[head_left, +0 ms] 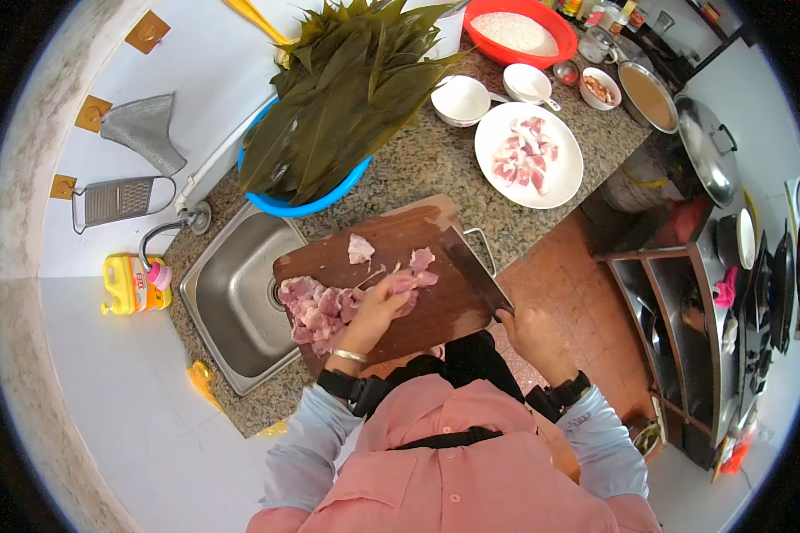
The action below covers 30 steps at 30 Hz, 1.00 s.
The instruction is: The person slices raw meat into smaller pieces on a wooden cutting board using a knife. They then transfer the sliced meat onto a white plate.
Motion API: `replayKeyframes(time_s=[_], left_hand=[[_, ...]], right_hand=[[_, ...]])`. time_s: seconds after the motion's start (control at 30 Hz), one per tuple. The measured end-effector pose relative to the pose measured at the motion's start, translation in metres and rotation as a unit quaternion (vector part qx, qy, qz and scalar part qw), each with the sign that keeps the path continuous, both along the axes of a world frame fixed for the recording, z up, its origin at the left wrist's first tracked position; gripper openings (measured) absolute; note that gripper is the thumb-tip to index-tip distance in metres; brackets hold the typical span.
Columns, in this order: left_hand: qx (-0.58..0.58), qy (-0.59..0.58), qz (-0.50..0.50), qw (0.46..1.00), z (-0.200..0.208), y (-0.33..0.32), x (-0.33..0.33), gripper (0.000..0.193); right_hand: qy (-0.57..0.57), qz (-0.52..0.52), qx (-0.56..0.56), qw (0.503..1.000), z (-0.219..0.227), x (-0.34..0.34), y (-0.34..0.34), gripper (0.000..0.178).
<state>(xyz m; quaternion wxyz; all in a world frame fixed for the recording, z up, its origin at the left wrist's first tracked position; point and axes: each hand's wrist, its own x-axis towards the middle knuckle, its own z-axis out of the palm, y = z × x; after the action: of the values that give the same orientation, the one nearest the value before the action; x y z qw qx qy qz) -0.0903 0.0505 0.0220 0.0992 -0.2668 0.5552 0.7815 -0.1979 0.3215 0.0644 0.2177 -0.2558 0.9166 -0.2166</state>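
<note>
My right hand [533, 336] grips the handle of a cleaver [473, 271], its broad dark blade resting along the right part of a brown wooden cutting board [409, 226]. Fingers of my left hand [380, 311] are bent over a piece of raw meat [420, 277] just left of the blade. Beside that hand, on the board's left side, lies a heap of pink meat chunks [316, 306]. One separate pale chunk [359, 250] sits farther back. The board reaches over the right edge of a steel sink [231, 284].
Behind the sink, a blue basin [311, 209] holds long green leaves [338, 98]. A white plate [556, 191] with meat strips, a white bowl [461, 99] and a red basin [480, 40] of rice stand on the granite counter [418, 164]. Dark shelves [671, 329] are at right.
</note>
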Motion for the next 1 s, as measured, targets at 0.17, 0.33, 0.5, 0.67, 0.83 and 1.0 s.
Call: replayKeyframes(time_s=[0.17,0.33,0.5,0.67,0.83,1.0], left_hand=[[-0.097,-0.049,0.082,0.991,0.002,0.007,0.021,0.031],[-0.132,-0.064,0.075,0.986,-0.006,0.002,0.035,0.029],[-0.080,-0.084,0.132,0.984,-0.002,0.006,0.029,0.029],[-0.200,-0.041,0.099,0.974,-0.020,0.006,0.039,0.027],[-0.302,0.009,0.068,0.951,-0.033,0.009,0.044,0.027],[-0.253,-0.029,0.053,0.965,-0.024,0.013,0.045,0.028]], right_hand=[[0.011,-0.006,0.031,0.999,-0.012,0.002,0.006,0.026],[0.014,0.003,-0.035,0.999,-0.024,0.002,0.008,0.026],[0.017,0.026,-0.015,0.999,-0.001,0.009,0.002,0.025],[-0.029,0.095,-0.023,0.995,0.030,0.037,-0.007,0.021],[-0.024,0.157,0.018,0.987,0.014,0.050,-0.010,0.022],[0.013,0.169,0.048,0.984,0.008,0.057,-0.014,0.022]])
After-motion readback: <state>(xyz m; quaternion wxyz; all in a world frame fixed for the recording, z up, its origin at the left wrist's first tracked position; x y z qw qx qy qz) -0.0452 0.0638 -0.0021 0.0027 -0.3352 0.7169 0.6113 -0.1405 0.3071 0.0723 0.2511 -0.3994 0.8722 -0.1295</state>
